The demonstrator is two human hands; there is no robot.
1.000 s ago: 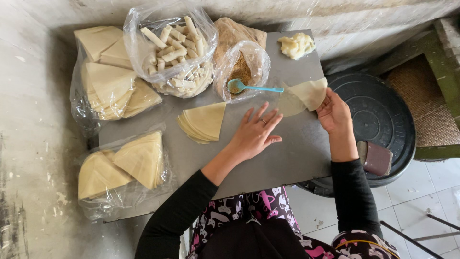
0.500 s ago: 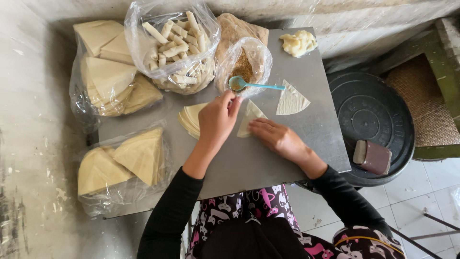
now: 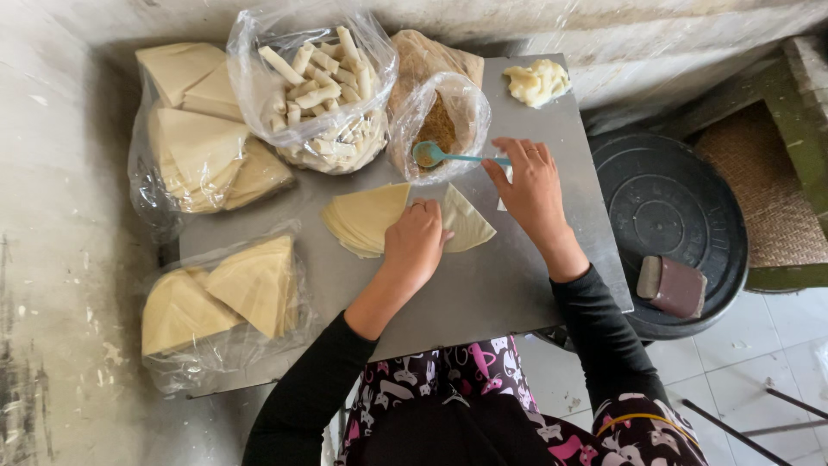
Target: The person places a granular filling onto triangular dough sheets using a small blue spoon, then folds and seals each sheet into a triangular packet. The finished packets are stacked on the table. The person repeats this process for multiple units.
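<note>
— What's crowding the worktop (image 3: 517, 293) from where you stand?

— Plenty. Along the far edge sits a clear bag of rolled pastry sticks (image 3: 323, 95), and just beside it an open bag of brown filling (image 3: 440, 125) with a teal spoon (image 3: 453, 158) lying across its mouth, bowl in the bag, handle pointing right. At the far right corner there is a pale lump of dough (image 3: 536, 82).

— And the left side?

— Two clear bags of folded pastry triangles: one at the far left (image 3: 203, 142), hanging partly over the edge, another nearer the person (image 3: 228, 302). Off to the right, a black round lid (image 3: 668, 216) carries a small brown block (image 3: 673, 286).

— Where are the hands?

— Apart. The left hand (image 3: 416, 246) presses fingers-down on the seam between the stack of wrappers (image 3: 366, 217) and a single wrapper (image 3: 468, 223) lying loose on the metal, covering part of both. The right hand (image 3: 530, 185) has its fingertips on the spoon's handle; whether it actually grips it I cannot tell.

— Anything blocking the spoon?

— Only the bag's crinkled rim around its bowl.
</note>
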